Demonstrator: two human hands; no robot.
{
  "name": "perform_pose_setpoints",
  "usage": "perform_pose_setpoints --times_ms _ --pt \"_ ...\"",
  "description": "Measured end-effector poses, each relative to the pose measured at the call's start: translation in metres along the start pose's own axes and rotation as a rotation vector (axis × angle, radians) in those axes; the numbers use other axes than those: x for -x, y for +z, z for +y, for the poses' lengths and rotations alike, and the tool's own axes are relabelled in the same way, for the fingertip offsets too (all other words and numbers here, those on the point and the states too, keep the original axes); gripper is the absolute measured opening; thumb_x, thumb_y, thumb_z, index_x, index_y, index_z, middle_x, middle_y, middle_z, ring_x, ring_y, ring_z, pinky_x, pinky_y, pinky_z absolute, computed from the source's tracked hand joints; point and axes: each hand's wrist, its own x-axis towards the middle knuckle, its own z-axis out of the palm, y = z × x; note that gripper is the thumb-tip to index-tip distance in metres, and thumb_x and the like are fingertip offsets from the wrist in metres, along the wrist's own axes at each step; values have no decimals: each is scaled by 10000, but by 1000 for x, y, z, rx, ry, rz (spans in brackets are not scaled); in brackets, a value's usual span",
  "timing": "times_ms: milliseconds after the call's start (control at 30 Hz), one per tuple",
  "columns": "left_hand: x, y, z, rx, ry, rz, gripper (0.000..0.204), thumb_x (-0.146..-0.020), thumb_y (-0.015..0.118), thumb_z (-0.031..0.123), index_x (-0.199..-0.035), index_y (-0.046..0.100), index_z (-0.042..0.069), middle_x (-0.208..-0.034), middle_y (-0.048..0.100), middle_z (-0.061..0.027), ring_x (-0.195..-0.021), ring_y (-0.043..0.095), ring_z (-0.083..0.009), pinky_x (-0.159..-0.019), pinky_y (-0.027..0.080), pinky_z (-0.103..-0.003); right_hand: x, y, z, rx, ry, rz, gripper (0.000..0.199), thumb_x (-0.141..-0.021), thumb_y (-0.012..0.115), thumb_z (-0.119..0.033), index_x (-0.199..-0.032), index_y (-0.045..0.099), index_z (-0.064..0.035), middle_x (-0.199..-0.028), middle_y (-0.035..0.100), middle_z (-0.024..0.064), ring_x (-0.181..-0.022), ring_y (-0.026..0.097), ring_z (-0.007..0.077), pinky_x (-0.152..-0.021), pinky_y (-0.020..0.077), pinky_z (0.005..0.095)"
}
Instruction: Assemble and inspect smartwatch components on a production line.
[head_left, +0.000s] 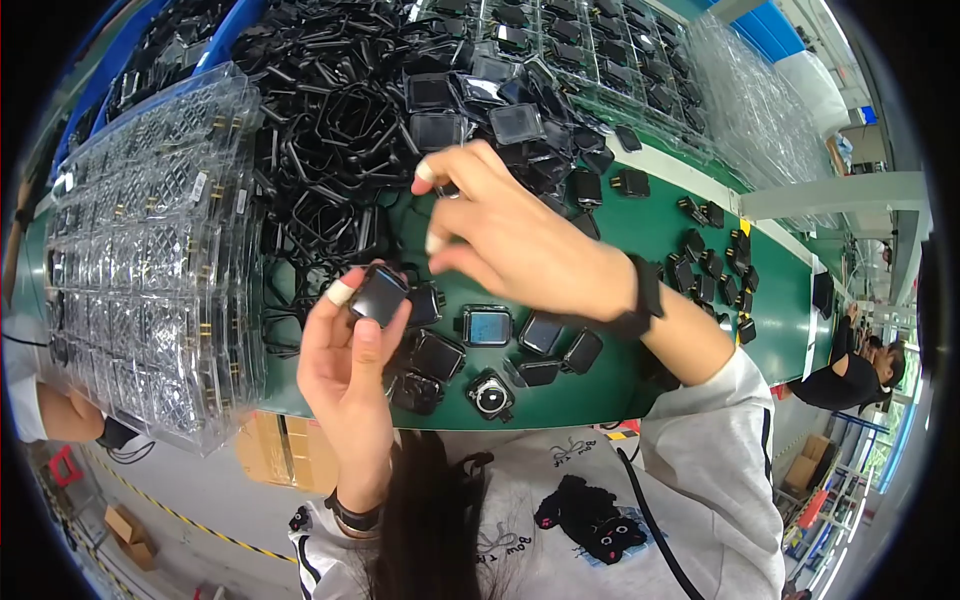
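Note:
My left hand pinches a black smartwatch body between thumb and fingers, its glossy screen facing up. My right hand hovers above and to the right of it, fingers bent and apart, slightly blurred. Some of the fingertips wear pale finger covers. Below my right hand lie several more watch bodies, among them one with a lit bluish screen and one turned to show a round pale back. Beyond my hands is a large heap of black frame-like pieces, with dark square covers beside it.
Stacked clear plastic trays stand at the left; further trays of black parts fill the far side. Small black units lie scattered on the green table at right. A white metal bar juts in there. Another person sits far right.

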Motion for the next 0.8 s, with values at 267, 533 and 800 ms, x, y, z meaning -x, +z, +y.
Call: perform_pose_setpoints --times_ms 267,533,800 --pt "12 12 -9 238 -216 -193 417 -882 569 -24 -1269 436 -105 -1226 549 -182 -1090 568 -221 -912 516 -363 37 -5 -54 -35 2 74 192 -725 729 -95 -837 594 -17 -1093 543 122 -950 547 293 -770 481 374" --pt "18 5 -15 187 -284 -381 434 -827 606 -79 -1238 470 -106 -1199 569 -192 -1054 593 -237 -911 519 -366 67 -5 -37 -1010 523 152 213 -748 728 -79 -916 610 -23 -1051 572 95 -884 587 257 -769 485 345" --pt "11 13 -11 133 -206 -227 407 -859 646 85 -1205 482 -51 -1145 594 -212 -1045 606 -328 -883 533 -427 50 -19 8 38 366 -42 341 -699 724 16 -1002 572 -25 -958 546 107 -904 552 287 -794 463 345"
